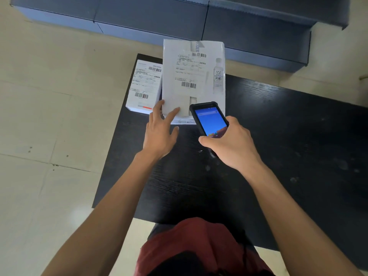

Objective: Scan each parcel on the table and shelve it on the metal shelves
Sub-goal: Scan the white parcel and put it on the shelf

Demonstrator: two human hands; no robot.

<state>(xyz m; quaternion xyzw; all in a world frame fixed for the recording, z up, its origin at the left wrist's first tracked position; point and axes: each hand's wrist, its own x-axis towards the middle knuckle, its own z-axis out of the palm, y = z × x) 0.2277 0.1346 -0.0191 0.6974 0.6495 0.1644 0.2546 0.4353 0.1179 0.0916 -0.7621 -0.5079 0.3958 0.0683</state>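
Parcels on the far left corner of the black wood-grain table point(278, 136): a large white cardboard box point(193, 76) with a printed shipping label facing up, and just to its left, touching or nearly so, a smaller white box point(144, 86) likewise label-up. Faces turned upward, presumably so the barcodes can be read from above. Left hand point(160, 134) open, fingers spread, fingertips resting on the near left corner of the large box, probably to steady it or square it up for the scan. Right hand point(229, 144) wrapped around the lower end of a black rugged handheld scanner with a lit blue screen point(209, 120), thumb along its left edge, head of the device hanging over the near edge of the large box and aimed toward the label. Beyond the table, on the far side, blue-grey metal shelves point(159, 16), apparently bare where visible. Neither parcel shelved yet; scan of the large box seemingly the step in hand.
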